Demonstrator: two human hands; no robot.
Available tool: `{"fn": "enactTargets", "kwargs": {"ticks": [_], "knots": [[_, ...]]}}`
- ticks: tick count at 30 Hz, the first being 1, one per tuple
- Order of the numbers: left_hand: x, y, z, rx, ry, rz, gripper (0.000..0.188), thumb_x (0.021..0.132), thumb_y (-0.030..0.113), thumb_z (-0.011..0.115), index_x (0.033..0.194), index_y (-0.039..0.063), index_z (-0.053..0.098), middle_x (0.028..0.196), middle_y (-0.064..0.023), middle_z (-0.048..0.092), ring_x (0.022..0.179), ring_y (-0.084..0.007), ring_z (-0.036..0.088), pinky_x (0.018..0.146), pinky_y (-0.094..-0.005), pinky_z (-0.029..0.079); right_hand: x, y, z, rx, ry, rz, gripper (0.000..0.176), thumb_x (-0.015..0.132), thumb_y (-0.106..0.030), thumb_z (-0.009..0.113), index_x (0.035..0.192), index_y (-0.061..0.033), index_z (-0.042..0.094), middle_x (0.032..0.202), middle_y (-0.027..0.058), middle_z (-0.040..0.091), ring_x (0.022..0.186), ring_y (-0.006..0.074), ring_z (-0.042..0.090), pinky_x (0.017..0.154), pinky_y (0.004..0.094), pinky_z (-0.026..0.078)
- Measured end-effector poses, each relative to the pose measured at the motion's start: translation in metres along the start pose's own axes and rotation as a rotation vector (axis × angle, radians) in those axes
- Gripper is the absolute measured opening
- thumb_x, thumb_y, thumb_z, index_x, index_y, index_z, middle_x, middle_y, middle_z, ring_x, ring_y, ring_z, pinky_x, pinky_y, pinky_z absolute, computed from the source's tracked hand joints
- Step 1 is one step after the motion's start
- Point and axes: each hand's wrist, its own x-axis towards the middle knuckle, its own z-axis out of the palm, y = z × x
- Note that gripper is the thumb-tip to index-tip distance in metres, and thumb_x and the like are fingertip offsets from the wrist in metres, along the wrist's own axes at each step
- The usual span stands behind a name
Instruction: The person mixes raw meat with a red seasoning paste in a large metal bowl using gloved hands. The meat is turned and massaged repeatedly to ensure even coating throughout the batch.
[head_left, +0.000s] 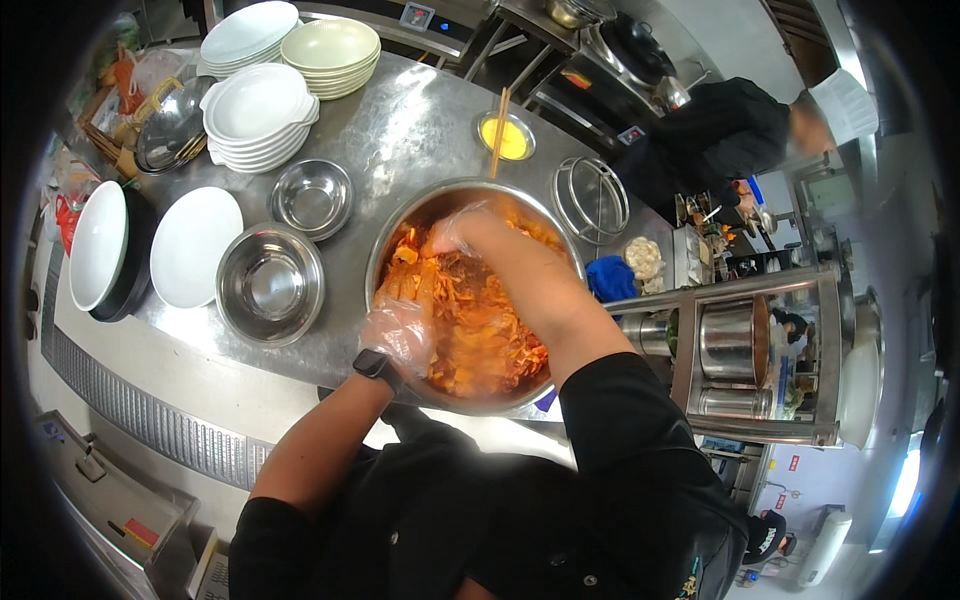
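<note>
A large steel bowl (373, 281) stands in front of me, filled with sliced food in red-orange sauce (487, 330), apparently meat. My left hand (401, 319), in a clear plastic glove with a dark watch at the wrist, lies over the bowl's near-left side. Its sauce-coated fingers stretch forward into the slices. Across the bowl reaches my right arm, and my right hand (455, 231), also in a clear glove, touches the food by the far-left wall. Its fingertips are partly hidden, and whether either hand grips any slices is unclear.
Left of the bowl are two smaller steel bowls (271, 285), white dishes (259, 105) in stacks and an oval white plate (196, 247). Beyond it, chopsticks (500, 131) rest across a bowl of yellow liquid (506, 139). A wire ring stand (591, 199) and blue cloth (611, 279) lie right. A co-worker (712, 142) stands beyond.
</note>
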Motion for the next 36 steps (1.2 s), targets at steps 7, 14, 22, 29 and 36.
{"fn": "enactTargets", "kwargs": {"ticks": [7, 14, 22, 29, 36], "knots": [[0.005, -0.003, 0.014, -0.004, 0.168, -0.003, 0.059, 0.084, 0.019, 0.051, 0.139, -0.001, 0.045, 0.117, -0.024, 0.063, 0.106, -0.038, 0.063, 0.091, -0.0458, 0.05, -0.058, -0.017, 0.003, -0.129, -0.064, -0.019, 0.056, 0.084, -0.047, 0.054, 0.128, -0.0142, 0.064, 0.135, 0.0068, 0.061, 0.123, 0.0255, 0.057, 0.101, 0.0417, 0.044], [0.005, -0.001, 0.014, 0.07, 0.296, 0.112, 0.075, 0.079, 0.017, 0.051, 0.148, -0.004, 0.031, 0.12, -0.0261, 0.062, 0.11, -0.0384, 0.061, 0.104, -0.0445, 0.042, -0.078, 0.034, 0.024, 0.062, 0.009, -0.073, 0.074, 0.084, -0.067, 0.052, 0.137, -0.0155, 0.056, 0.144, 0.0085, 0.053, 0.131, 0.0263, 0.051, 0.108, 0.0429, 0.038], [0.001, 0.0, -0.001, 0.2, 0.119, 0.105, 0.031, 0.079, 0.019, 0.057, 0.101, 0.002, 0.071, 0.099, -0.0179, 0.071, 0.097, -0.0323, 0.067, 0.087, -0.0409, 0.052, -0.144, 0.023, 0.028, 0.244, 0.193, 0.037, 0.035, 0.089, -0.018, 0.062, 0.122, -0.0078, 0.067, 0.119, 0.0093, 0.068, 0.108, 0.0247, 0.063, 0.092, 0.0359, 0.049], [0.008, -0.005, 0.011, 0.199, 0.074, 0.123, 0.03, 0.073, 0.017, 0.065, 0.099, 0.002, 0.071, 0.092, -0.0161, 0.071, 0.091, -0.0299, 0.068, 0.083, -0.0388, 0.053, -0.116, 0.093, 0.071, 0.38, 0.418, -0.271, 0.032, 0.092, -0.022, 0.055, 0.12, -0.0127, 0.068, 0.112, 0.0134, 0.07, 0.1, 0.0275, 0.065, 0.088, 0.0377, 0.051], [0.002, 0.0, 0.003, 0.212, 0.143, 0.154, 0.051, 0.074, 0.016, 0.063, 0.122, -0.001, 0.059, 0.091, -0.0142, 0.071, 0.089, -0.0301, 0.068, 0.089, -0.0399, 0.049, -0.136, 0.103, 0.081, 0.589, 0.632, -0.132, 0.027, 0.085, -0.016, 0.067, 0.111, -0.0103, 0.071, 0.101, 0.012, 0.071, 0.09, 0.0268, 0.067, 0.083, 0.0358, 0.052]]}}
